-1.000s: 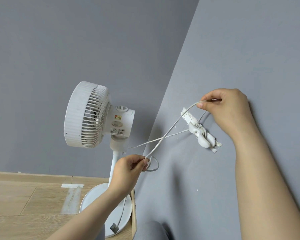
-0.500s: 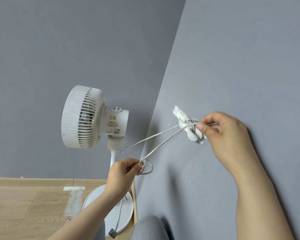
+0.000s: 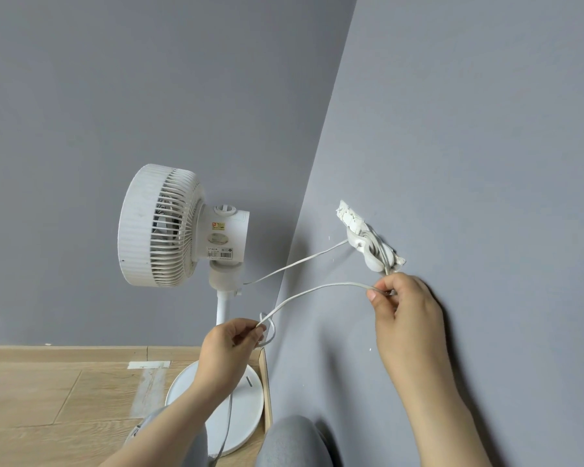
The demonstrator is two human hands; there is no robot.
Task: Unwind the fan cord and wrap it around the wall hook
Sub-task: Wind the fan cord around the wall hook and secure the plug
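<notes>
A white pedestal fan (image 3: 169,230) stands in the room corner on a round base (image 3: 246,416). Its thin white cord (image 3: 317,289) runs from the fan neck to a white wall hook (image 3: 368,244) on the grey right wall, where several turns are wound. Just below the hook my right hand (image 3: 405,318) pinches the cord. From there the cord sags leftward to my left hand (image 3: 230,345), which grips a small loop of it near the fan pole. More cord hangs down over the base.
Grey walls meet in a corner behind the fan. A wood-look floor (image 3: 48,399) with a strip of pale tape (image 3: 149,365) lies at lower left. My knees in grey trousers (image 3: 290,439) show at the bottom edge.
My right hand has carried the cord from above the hook, over it, down to just below it. The left hand has stayed by the fan pole, holding its loop.
</notes>
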